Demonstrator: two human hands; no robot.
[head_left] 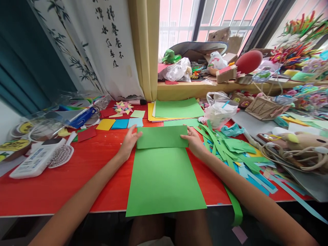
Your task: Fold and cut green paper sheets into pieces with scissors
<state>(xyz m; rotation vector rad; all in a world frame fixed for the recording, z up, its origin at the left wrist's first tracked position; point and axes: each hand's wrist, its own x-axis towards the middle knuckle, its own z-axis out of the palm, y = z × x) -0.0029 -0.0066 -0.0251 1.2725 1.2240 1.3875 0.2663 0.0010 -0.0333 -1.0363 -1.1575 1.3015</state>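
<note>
A large sheet of green paper (166, 181) lies on the red table (107, 181), its near edge reaching past the table's front. The far end is folded over toward me as a flap (162, 137). My left hand (129, 142) pinches the left end of this folded part, thumb on top. At the opposite end my right hand (195, 140) grips the fold the same way, with thumb and fingers closed on it. Behind the fold lies a stack of green paper (178, 108) over yellow sheets.
Green and blue paper strips (220, 143) are heaped at the right, one hanging over the front edge. Left of me are a hairbrush (63, 153), a white box (38, 159) and small coloured paper squares (105, 124). A plastic bag (220, 107) sits behind the strips.
</note>
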